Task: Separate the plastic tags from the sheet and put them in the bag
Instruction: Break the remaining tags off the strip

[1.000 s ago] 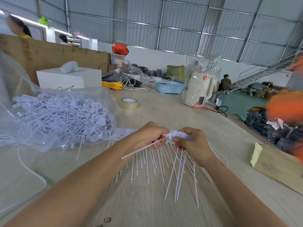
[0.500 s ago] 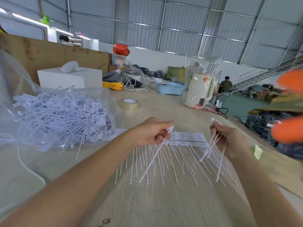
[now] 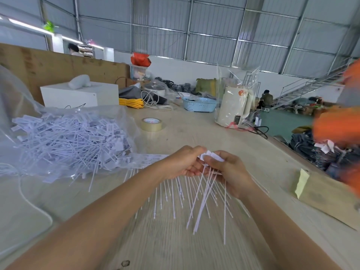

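Back together again after pulling apart, left hand (image 3: pixel 182 162) and right hand (image 3: pixel 227 171) both pinching the white tags (image 3: pixel 211 155) on the sheet (image 3: pixel 153 158), ready for another snap-off, big clear bag (image 3: pixel 66 137) waiting at far left.

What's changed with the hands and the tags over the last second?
Half a second ago the right hand had pulled away to the right with a few loose tags; now it is back against the left hand at the sheet, gripping the tags by their white heads. The left hand stayed on the sheet. The bag, the tape roll and the table have not moved.
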